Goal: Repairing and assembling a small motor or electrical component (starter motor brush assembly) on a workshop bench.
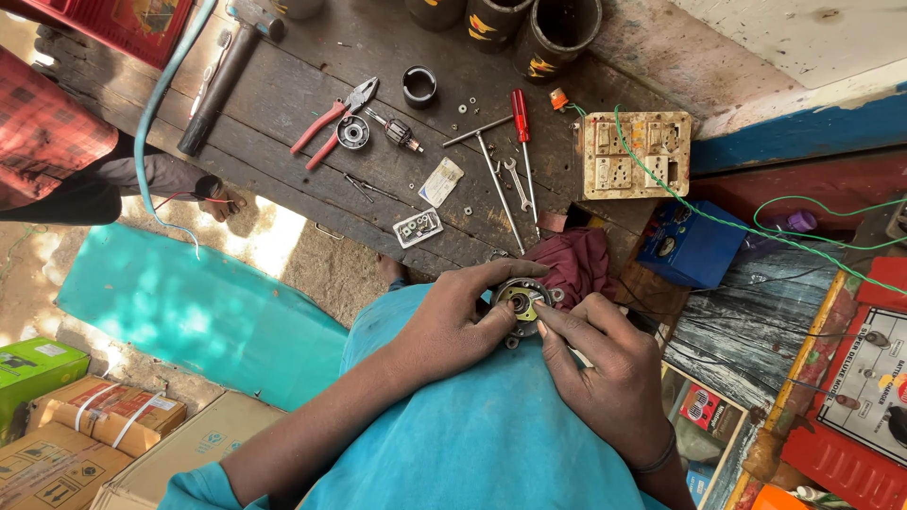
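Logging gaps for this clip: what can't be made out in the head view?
- Round metal part: mostly covered by the left hand and right hand; its underside is hidden.
- What the right fingertips pinch: too small to tell.
- Hammer: head cut off by the top edge.
- Dark cylinders: cut off by the top edge.
- Loose screws on the bench: too small to tell apart.
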